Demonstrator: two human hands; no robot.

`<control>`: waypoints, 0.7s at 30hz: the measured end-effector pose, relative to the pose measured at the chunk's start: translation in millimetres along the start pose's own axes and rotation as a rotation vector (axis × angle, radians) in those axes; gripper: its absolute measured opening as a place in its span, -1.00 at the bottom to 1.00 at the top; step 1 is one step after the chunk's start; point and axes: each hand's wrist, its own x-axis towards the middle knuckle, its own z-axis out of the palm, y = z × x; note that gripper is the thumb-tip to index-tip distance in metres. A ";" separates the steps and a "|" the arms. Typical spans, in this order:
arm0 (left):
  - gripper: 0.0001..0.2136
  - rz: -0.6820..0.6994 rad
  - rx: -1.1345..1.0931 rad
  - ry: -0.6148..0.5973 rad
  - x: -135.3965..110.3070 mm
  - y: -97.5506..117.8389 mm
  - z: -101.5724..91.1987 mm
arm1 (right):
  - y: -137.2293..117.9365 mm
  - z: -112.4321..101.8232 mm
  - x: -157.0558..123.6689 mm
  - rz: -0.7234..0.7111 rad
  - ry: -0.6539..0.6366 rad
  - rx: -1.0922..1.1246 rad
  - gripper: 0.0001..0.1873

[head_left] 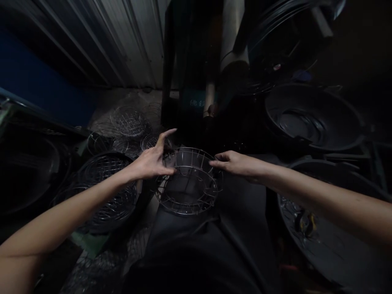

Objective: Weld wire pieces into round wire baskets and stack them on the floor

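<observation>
A round wire cage [189, 192], like a fan guard frame, rests on my dark-trousered lap in the middle of the view. My left hand [152, 160] lies on its left rim, thumb and lower fingers pressed on the wires, forefinger stretched out ahead. My right hand [233, 162] pinches the right rim between thumb and fingers. The light is very dim.
Stacks of round wire grilles [104, 183] fill dark tubs on the left, with more grilles [128, 120] on the floor behind. Large dark basins [309, 118] stand at the right. A dark machine [199, 69] rises ahead, in front of a corrugated metal wall [116, 36].
</observation>
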 end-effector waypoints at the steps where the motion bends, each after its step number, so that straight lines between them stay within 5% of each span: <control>1: 0.00 0.011 -0.013 0.002 -1.4 -0.3 0.7 | -0.4 3.1 -2.3 0.024 -0.001 0.042 -0.78; 12: -0.01 0.065 0.367 -0.036 -15.6 3.4 -0.4 | -4.4 22.1 -18.2 0.075 0.058 0.053 -0.75; 21: 0.00 0.002 0.226 0.059 -20.6 -6.3 -12.9 | -23.4 10.3 -14.8 -0.040 0.028 -0.021 -0.71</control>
